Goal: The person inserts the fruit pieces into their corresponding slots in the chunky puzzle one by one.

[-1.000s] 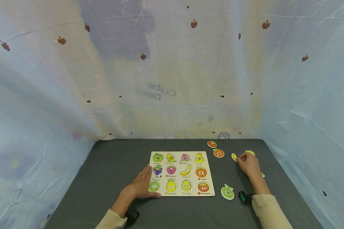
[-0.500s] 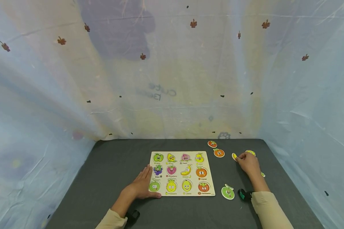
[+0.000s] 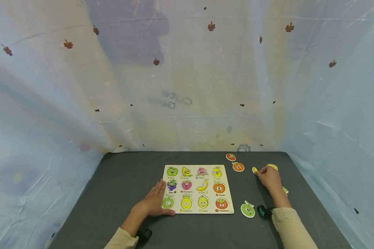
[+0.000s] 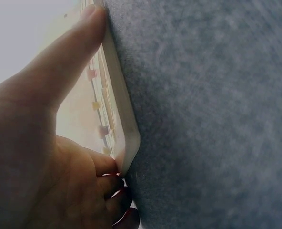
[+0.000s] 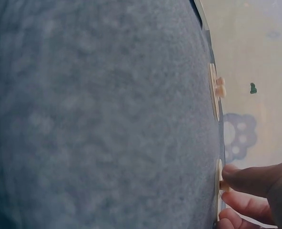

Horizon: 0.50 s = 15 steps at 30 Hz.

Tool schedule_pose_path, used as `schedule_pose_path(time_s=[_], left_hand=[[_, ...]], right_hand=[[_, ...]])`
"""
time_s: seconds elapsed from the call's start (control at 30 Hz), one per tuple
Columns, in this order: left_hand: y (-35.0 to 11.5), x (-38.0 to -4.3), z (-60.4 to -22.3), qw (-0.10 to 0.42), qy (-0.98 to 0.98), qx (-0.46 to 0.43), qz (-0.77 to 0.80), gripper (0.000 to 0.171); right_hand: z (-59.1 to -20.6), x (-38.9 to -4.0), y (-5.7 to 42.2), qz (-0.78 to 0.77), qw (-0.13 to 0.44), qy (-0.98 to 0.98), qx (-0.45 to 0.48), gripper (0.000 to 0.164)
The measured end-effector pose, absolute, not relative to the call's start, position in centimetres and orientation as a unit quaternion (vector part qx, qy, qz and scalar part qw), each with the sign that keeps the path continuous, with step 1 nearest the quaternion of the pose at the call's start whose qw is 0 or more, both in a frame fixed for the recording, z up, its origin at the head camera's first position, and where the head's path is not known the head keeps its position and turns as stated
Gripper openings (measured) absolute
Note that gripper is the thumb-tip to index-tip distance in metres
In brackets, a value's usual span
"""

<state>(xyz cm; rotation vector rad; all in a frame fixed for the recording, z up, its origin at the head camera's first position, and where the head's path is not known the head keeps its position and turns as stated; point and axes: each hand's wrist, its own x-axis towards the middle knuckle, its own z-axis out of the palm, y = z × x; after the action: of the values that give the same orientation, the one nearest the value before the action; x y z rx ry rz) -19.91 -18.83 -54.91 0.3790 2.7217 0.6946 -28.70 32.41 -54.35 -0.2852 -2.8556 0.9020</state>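
In the head view my left hand [image 3: 154,200] lies along the left edge of a wooden fruit puzzle board [image 3: 230,209], its thumb at the near edge. The left wrist view has the thumb [image 4: 79,40] along the rim and the fingertips by the corner. To the right of the board, my right hand [image 3: 270,179] pinches the knob of a yellow puzzle piece [image 3: 254,170], mostly hidden under the fingers. In the right wrist view, thumb and finger are at the knob of this thin piece [image 5: 218,195], which is down at the cloth.
Red persimmon [image 3: 231,157] and orange [image 3: 238,167] pieces lie beyond the board's right side. A green melon piece [image 3: 247,209] is nearer. Another yellow piece [image 3: 273,166] and a green-and-yellow one [image 3: 285,191] show partly around the right hand. Printed curtains surround the dark table [image 3: 128,162].
The right hand has stayed at the yellow piece with only a slight shift. My left hand and the board have not moved.
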Motion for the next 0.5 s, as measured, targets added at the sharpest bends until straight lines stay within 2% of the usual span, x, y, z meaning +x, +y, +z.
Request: schedule_pose_path(time_s=[0.17,0.5], left_hand=[[-19.0,-20.2,-55.6,0.149,0.952,0.13,0.233,0.143],[-18.5,-19.4,-53.6,0.161,0.95,0.129,0.232,0.138]], right_hand=[[-54.3,-28.7,32.3,0.299,0.066,-0.947,-0.101,0.026],[-54.4,-28.7,32.3,0.295,0.07,-0.948,-0.097,0.026]])
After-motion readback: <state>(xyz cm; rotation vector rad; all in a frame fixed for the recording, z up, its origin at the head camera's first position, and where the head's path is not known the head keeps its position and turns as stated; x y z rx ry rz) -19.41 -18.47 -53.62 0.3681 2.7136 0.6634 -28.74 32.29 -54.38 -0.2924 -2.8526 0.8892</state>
